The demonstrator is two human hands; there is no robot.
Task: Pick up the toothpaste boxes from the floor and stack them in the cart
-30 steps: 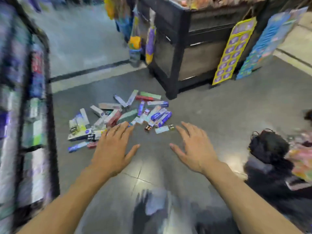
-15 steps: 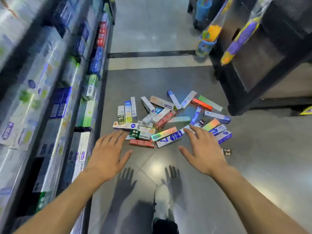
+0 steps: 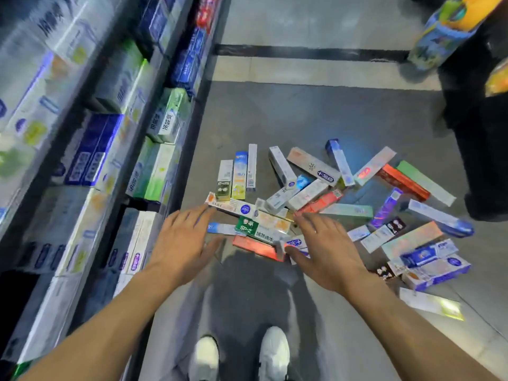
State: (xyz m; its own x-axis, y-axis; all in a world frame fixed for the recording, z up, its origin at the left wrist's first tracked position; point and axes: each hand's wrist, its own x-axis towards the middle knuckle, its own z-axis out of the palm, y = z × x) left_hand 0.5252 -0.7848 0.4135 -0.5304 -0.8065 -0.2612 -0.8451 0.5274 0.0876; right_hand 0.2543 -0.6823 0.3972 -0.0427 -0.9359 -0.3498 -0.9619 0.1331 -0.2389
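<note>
Several toothpaste boxes (image 3: 316, 196) lie scattered in a loose pile on the grey tiled floor (image 3: 316, 114). A green box marked SP-2 (image 3: 247, 225) and a red box (image 3: 255, 247) lie at the pile's near edge, between my hands. My left hand (image 3: 182, 242) hovers over the pile's left edge with fingers spread and straight, holding nothing. My right hand (image 3: 327, 250) is stretched out over the near middle of the pile, fingers spread, also holding nothing. No cart is in view.
A shelf unit (image 3: 90, 149) packed with boxed toothpaste runs along the left. A dark display stand (image 3: 478, 138) with hanging bright packets (image 3: 442, 31) stands at the right. My white shoes (image 3: 239, 356) are at the bottom edge. A black floor stripe (image 3: 302, 52) crosses the far aisle.
The view has swung left and down and moved closer to the pile. Both hands have stayed spread and have come lower over the near boxes.
</note>
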